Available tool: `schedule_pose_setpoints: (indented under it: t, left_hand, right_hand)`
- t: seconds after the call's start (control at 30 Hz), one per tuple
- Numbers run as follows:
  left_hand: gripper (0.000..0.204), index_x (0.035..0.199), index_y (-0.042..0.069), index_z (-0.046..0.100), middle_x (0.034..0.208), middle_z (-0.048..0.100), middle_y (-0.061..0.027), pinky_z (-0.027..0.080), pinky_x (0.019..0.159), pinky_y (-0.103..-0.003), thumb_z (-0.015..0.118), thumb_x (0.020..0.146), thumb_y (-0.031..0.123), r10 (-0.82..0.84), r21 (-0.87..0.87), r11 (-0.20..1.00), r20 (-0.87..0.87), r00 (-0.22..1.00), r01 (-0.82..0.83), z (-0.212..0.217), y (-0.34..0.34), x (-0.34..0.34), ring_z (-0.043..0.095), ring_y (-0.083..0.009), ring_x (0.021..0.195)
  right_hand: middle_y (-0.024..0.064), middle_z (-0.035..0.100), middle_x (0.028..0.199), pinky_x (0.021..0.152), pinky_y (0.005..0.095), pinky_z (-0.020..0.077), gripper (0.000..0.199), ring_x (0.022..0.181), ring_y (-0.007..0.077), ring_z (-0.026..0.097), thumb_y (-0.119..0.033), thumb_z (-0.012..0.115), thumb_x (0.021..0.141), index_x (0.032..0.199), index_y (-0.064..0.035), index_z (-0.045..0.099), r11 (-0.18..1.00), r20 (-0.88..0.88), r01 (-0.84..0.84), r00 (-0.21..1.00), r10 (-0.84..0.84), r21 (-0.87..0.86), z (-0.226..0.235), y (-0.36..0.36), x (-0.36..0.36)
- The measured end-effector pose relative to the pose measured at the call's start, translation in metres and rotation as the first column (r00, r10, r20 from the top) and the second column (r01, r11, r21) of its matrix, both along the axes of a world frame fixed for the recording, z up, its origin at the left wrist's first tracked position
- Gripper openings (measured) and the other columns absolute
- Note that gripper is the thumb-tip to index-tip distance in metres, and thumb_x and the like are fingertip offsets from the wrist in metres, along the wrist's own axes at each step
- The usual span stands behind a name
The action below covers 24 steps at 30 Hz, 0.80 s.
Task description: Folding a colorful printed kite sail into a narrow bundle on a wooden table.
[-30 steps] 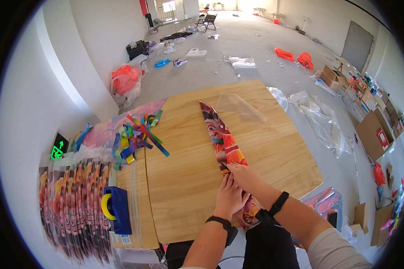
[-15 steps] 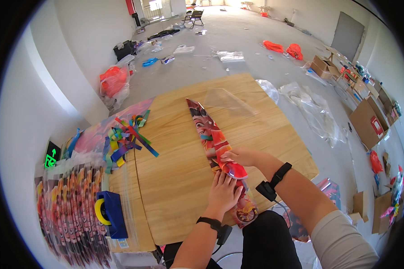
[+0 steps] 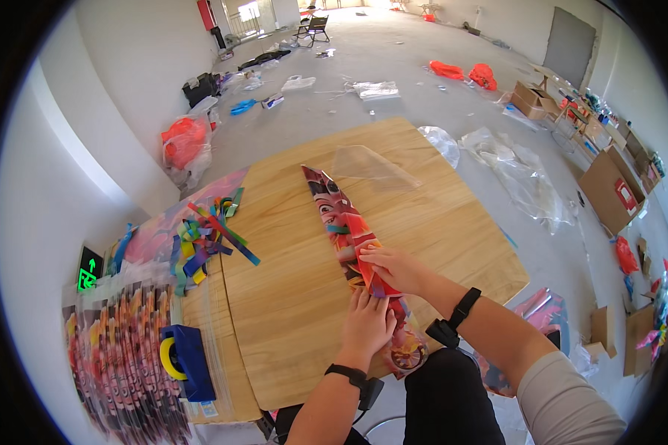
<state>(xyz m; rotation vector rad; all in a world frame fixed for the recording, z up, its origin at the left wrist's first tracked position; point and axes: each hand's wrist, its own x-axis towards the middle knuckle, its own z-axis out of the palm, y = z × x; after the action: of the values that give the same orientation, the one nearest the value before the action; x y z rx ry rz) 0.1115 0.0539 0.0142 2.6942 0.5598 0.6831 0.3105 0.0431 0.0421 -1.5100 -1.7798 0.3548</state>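
A long sheet of glossy printed film (image 3: pixel 332 211), with a cartoon face on a red and dark pattern, lies folded into a narrow strip on the wooden table. It runs from the middle of the table to the near edge, where its end overhangs towards my knee. My right hand (image 3: pixel 395 268) rests on the red folded flap with its fingers stretched out. Just nearer to me, my left hand (image 3: pixel 369 322) lies flat across the strip, fingers apart. Part of the film is hidden under both hands.
A clear plastic sheet (image 3: pixel 375 167) lies at the table's far side. To the left are colourful ribbons (image 3: pixel 208 237), a blue tape dispenser (image 3: pixel 189 363) and a stack of printed film pieces (image 3: pixel 130 348). Plastic wrap (image 3: pixel 516 174) and cardboard boxes (image 3: pixel 612 191) lie on the floor.
My right hand has moved slightly away from me along the strip, and its fingers now lie flatter on the flap. The flap's raised near edge has gone down. My left hand has barely moved.
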Motion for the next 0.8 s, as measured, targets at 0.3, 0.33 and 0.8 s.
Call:
schedule_pose_setpoints:
  t: [0.3,0.33,0.8]
  left_hand:
    - [0.040,0.123,-0.001,0.067,0.128,0.068,-0.0213,0.036,0.122,-0.056,0.064,0.089,0.020,0.012,0.001,1.000,0.015,1.000,-0.012,-0.001,0.002,-0.005,0.053,-0.0430,0.133]
    - [0.041,0.124,-0.001,0.067,0.128,0.068,-0.0216,0.036,0.122,-0.056,0.064,0.089,0.020,0.002,-0.002,1.000,0.017,1.000,-0.002,0.000,0.002,-0.004,0.053,-0.0432,0.133]
    - [0.052,0.134,0.000,0.062,0.136,0.065,-0.0194,0.035,0.123,-0.056,0.064,0.087,0.022,-0.005,-0.023,1.000,0.041,0.999,0.006,0.000,0.001,-0.003,0.054,-0.0399,0.133]
  right_hand:
    - [0.0135,0.060,0.141,0.111,0.0404,0.0497,0.046,0.136,0.0323,0.057,-0.005,0.059,0.096,0.141,-0.0122,0.065,0.972,0.212,-0.086,0.968,0.133,-0.217,0.021,0.022,0.008]
    - [0.0135,0.060,0.141,0.111,0.0404,0.0497,0.046,0.136,0.0323,0.057,-0.005,0.059,0.096,0.141,-0.0122,0.065,0.973,0.214,-0.084,0.968,0.131,-0.217,0.025,0.027,0.011]
    - [0.0011,0.065,0.100,0.082,0.0381,0.0565,0.029,0.101,0.0242,0.068,-0.017,0.064,0.094,0.120,-0.0288,0.071,0.968,0.775,-0.188,0.581,0.248,-0.169,0.043,0.081,0.005]
